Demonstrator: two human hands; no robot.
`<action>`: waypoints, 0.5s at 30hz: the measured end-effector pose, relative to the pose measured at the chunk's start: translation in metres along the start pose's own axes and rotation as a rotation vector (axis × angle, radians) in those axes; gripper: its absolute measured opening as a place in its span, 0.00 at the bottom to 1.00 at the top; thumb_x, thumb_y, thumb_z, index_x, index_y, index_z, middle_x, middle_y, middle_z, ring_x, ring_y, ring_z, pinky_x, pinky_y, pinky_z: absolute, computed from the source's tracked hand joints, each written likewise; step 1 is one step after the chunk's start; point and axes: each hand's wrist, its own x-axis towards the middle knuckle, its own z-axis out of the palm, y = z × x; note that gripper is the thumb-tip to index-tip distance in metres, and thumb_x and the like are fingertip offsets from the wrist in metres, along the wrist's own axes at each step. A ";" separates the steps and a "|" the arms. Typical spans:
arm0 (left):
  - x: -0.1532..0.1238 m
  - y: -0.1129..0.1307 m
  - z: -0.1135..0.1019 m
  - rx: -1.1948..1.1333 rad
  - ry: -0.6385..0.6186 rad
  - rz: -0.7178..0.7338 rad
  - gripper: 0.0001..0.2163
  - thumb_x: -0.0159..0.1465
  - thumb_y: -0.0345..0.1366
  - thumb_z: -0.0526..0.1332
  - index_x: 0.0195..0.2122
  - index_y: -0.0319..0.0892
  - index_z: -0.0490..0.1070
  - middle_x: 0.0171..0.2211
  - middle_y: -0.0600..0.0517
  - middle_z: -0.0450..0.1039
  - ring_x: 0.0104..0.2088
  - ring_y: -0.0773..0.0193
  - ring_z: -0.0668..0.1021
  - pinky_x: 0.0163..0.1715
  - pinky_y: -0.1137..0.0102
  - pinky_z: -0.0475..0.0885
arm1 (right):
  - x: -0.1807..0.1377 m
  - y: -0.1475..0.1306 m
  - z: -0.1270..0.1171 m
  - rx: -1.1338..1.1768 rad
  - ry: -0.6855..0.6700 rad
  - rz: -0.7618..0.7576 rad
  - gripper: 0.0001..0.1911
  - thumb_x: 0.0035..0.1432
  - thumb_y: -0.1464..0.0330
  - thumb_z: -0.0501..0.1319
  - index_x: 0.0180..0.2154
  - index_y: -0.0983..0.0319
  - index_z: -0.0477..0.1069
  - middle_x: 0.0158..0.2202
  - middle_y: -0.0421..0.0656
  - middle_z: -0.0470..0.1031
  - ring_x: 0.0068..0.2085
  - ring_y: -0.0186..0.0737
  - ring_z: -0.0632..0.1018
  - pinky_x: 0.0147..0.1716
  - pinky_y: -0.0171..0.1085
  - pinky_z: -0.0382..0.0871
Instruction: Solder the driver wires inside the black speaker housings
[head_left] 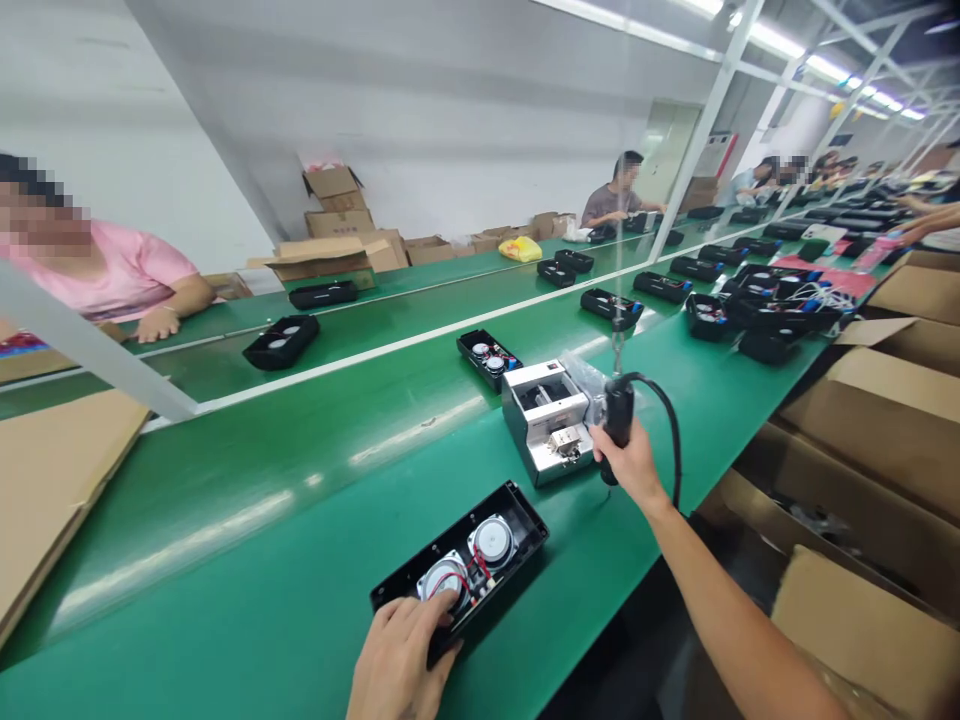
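- Left hand (403, 645), cut off at the wrist, curls snugly over the near edge of a black oblong plastic speaker housing (504, 588) on the green bench (262, 600).
- Right hand (631, 462) wraps a black cylindrical screwdriver (619, 415), fingers partly hidden behind it.

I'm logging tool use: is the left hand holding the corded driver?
No: the right hand grips the corded driver, while the left hand touches the open speaker case.
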 end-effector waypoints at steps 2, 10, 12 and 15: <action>-0.003 -0.005 0.005 0.005 -0.030 -0.067 0.23 0.57 0.28 0.71 0.52 0.54 0.74 0.35 0.58 0.83 0.36 0.58 0.82 0.34 0.69 0.77 | 0.008 -0.007 0.004 0.041 0.016 -0.001 0.16 0.61 0.57 0.71 0.35 0.58 0.68 0.18 0.33 0.70 0.18 0.35 0.70 0.20 0.36 0.66; 0.004 0.007 0.007 -0.005 -0.218 -0.272 0.21 0.58 0.30 0.69 0.53 0.54 0.79 0.36 0.55 0.84 0.40 0.55 0.82 0.38 0.68 0.77 | 0.029 -0.055 0.041 0.332 0.005 -0.127 0.17 0.61 0.57 0.71 0.41 0.55 0.66 0.18 0.28 0.67 0.17 0.33 0.68 0.22 0.37 0.67; 0.007 0.011 0.006 -0.017 -0.246 -0.291 0.22 0.59 0.30 0.69 0.54 0.54 0.78 0.37 0.55 0.84 0.41 0.55 0.81 0.40 0.67 0.77 | 0.031 -0.057 0.050 0.230 -0.039 -0.083 0.16 0.60 0.57 0.71 0.37 0.56 0.67 0.17 0.30 0.68 0.18 0.34 0.69 0.22 0.38 0.67; 0.009 0.015 0.006 -0.039 -0.282 -0.346 0.23 0.59 0.29 0.68 0.56 0.54 0.77 0.38 0.55 0.85 0.44 0.54 0.81 0.40 0.66 0.76 | 0.034 -0.059 0.055 0.130 -0.110 -0.020 0.17 0.57 0.58 0.74 0.30 0.57 0.67 0.16 0.32 0.69 0.18 0.34 0.69 0.22 0.38 0.65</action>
